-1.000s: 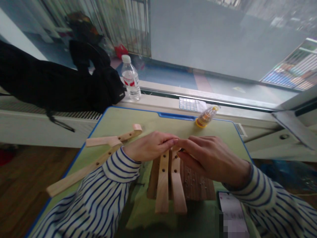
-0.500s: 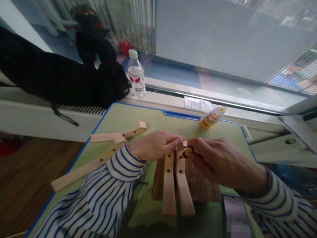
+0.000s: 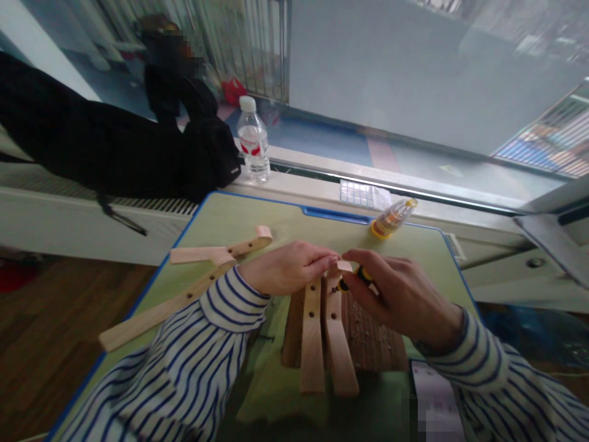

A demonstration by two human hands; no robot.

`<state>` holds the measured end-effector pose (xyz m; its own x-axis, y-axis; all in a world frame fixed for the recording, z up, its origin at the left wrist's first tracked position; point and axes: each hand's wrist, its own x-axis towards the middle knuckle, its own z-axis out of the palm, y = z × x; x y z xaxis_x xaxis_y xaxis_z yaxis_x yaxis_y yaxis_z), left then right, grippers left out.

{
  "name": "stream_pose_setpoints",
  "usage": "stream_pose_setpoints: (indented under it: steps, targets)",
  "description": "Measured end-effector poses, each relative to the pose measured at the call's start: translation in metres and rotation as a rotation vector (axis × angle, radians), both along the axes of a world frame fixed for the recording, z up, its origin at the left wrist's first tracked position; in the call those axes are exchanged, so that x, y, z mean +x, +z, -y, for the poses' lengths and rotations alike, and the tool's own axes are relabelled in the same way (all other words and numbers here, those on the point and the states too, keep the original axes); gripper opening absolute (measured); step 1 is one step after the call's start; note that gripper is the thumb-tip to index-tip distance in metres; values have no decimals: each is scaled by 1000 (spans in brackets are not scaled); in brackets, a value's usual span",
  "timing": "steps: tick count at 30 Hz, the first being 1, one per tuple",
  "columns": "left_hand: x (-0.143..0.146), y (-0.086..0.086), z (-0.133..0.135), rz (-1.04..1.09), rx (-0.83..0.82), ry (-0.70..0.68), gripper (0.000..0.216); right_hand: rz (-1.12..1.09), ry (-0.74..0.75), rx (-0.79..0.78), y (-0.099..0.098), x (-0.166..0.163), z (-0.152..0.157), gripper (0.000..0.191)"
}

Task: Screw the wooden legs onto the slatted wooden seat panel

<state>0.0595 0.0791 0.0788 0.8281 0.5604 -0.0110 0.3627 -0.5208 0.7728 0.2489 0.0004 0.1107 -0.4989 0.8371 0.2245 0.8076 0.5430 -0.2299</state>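
Note:
Two bent wooden pieces with dark holes lie side by side on a brown wooden board dotted with small marks: a left wooden piece and a right wooden piece. My left hand is closed over their far ends, fingertips at the upper end of the right piece; its exact grip is partly hidden. My right hand grips a yellow-and-black screwdriver, whose tip points at the upper hole of the right piece. Two more wooden pieces, one of them, lie to the left by my sleeve.
The green table has a blue rim. On it stand a clear yellow-ended bottle at the back and a phone-like flat object at front right. A water bottle and a black bag rest on the sill.
My right hand has turned, its wrist shifting left and slightly up, with the screwdriver still at the right piece's upper hole. My left hand stays in place.

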Motion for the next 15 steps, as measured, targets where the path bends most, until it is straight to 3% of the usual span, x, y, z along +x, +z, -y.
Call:
stream_pose_setpoints:
  steps: [4,11,15]
  targets:
    - [-1,0,0,13,18,-5,36,99,70,-10,5,-1,0,22]
    - [-1,-2,-1,9,36,7,38,264,187,-157,33,-3,1,21]
    - [-1,-2,0,7,23,10,37,273,218,-154,34,-3,-1,18]
